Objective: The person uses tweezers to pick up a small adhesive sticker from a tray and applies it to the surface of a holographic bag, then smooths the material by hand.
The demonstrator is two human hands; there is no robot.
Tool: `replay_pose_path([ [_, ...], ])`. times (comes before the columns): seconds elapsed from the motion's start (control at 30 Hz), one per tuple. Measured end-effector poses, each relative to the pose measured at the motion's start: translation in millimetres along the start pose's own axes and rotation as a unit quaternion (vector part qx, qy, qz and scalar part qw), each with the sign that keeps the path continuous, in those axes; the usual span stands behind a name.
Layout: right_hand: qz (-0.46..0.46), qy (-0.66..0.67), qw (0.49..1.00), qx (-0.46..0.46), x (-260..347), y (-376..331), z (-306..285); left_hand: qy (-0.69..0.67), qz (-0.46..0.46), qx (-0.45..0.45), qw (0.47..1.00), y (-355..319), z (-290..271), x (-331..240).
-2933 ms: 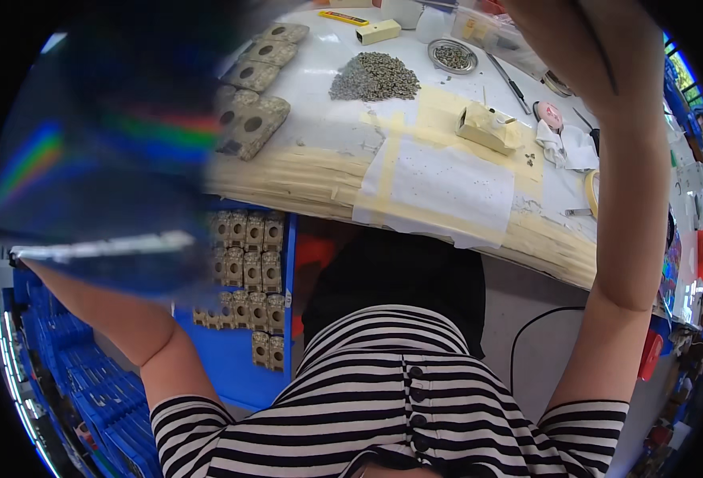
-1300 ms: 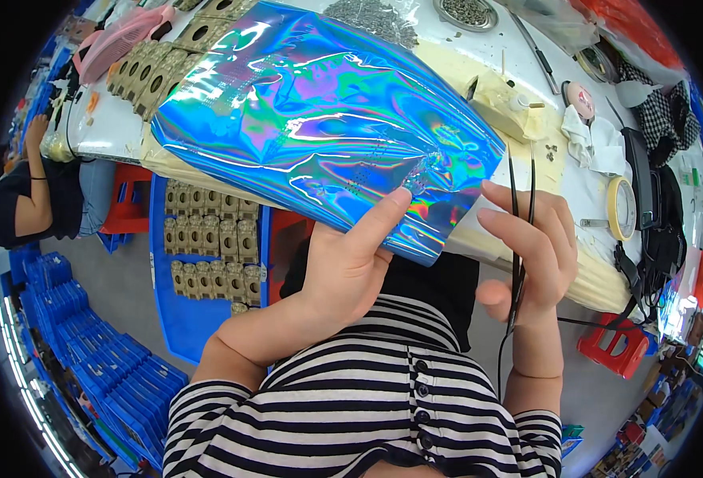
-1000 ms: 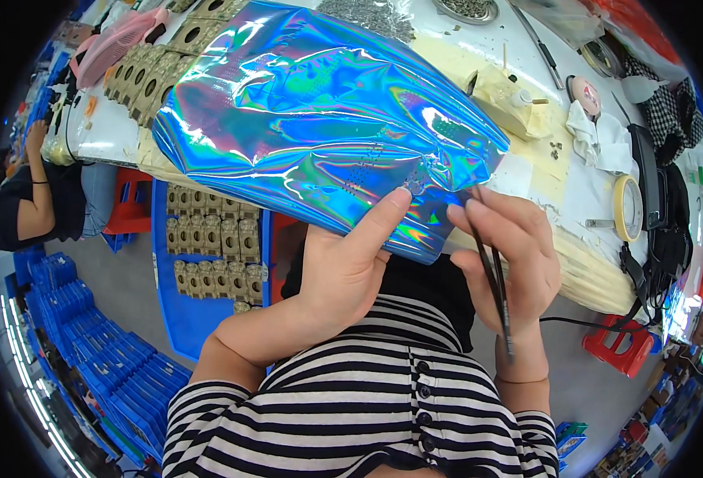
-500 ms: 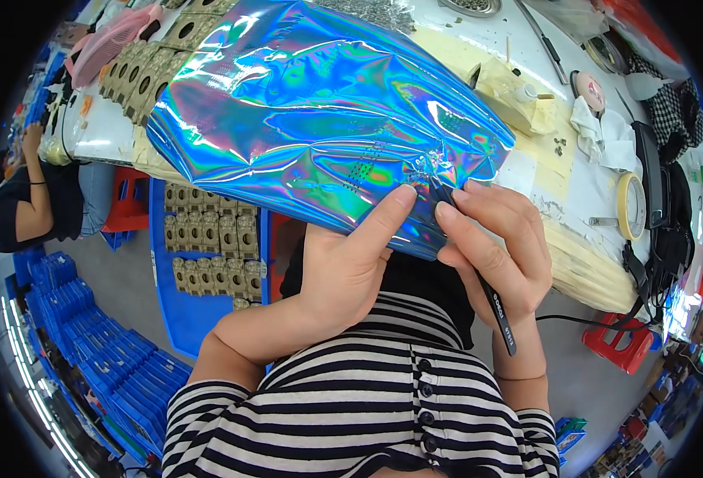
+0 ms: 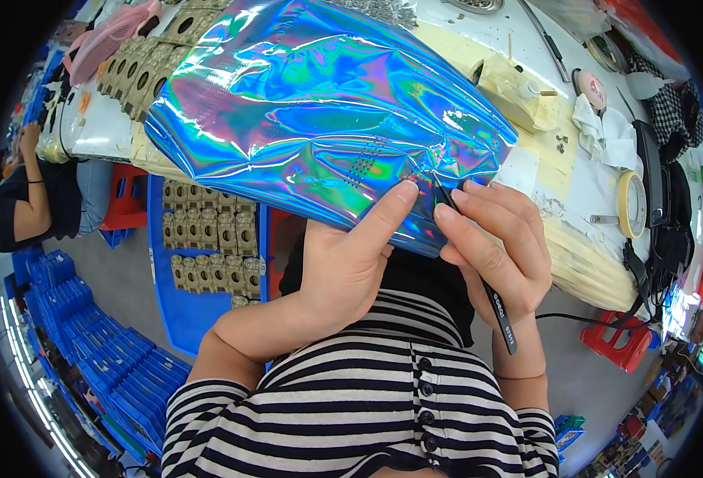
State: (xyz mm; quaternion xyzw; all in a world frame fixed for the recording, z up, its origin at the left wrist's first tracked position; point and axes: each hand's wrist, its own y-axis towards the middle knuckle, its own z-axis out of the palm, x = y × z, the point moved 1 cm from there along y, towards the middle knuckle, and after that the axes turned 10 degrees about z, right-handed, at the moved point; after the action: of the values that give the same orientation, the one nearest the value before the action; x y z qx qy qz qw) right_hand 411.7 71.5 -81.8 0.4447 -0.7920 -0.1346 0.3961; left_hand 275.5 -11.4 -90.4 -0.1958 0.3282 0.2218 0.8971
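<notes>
A large iridescent blue holographic sheet (image 5: 288, 119) spreads across the near edge of the table, creased and shiny. Its near edge is pinched by my left hand (image 5: 343, 267), thumb on top and fingers hidden beneath. In my right hand (image 5: 507, 243) is a pair of black tweezers (image 5: 491, 299), gripped between thumb and fingers. The tweezer tips rest at a crumpled patch of the sheet, just past my left thumb. Rows of small dark dots mark the sheet near there. Whether the tips hold anything is too small to tell.
A blue tray (image 5: 178, 307) with rows of camouflage-patterned housings stands at my left; similar housings (image 5: 132, 76) lie on the table. Right of the sheet are a yellowish block (image 5: 511, 92) with a small bottle, a tape roll (image 5: 630, 205) and white tissue (image 5: 587, 123). Another person (image 5: 33, 191) sits far left.
The tweezers have shifted slightly at the crumpled patch, their tips a little further from me. The sheet has moved very slightly; both hands keep their grip.
</notes>
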Motion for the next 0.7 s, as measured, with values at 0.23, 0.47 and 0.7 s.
replay_pose_path([
  [0.23, 0.049, 0.019, 0.998, -0.032, 2, -6, -17, 0.023, -0.002, 0.001, 1.000, 1, 2, 0],
  [0.47, 0.084, -0.112, 0.990, 0.025, -15, -39, -36, 0.070, 0.005, 0.022, 0.997, 1, 2, -1],
  [0.7, 0.136, -0.049, 0.989, -0.009, -14, -40, -40, 0.074, -0.007, 0.027, 0.997, 0, 1, -3],
])
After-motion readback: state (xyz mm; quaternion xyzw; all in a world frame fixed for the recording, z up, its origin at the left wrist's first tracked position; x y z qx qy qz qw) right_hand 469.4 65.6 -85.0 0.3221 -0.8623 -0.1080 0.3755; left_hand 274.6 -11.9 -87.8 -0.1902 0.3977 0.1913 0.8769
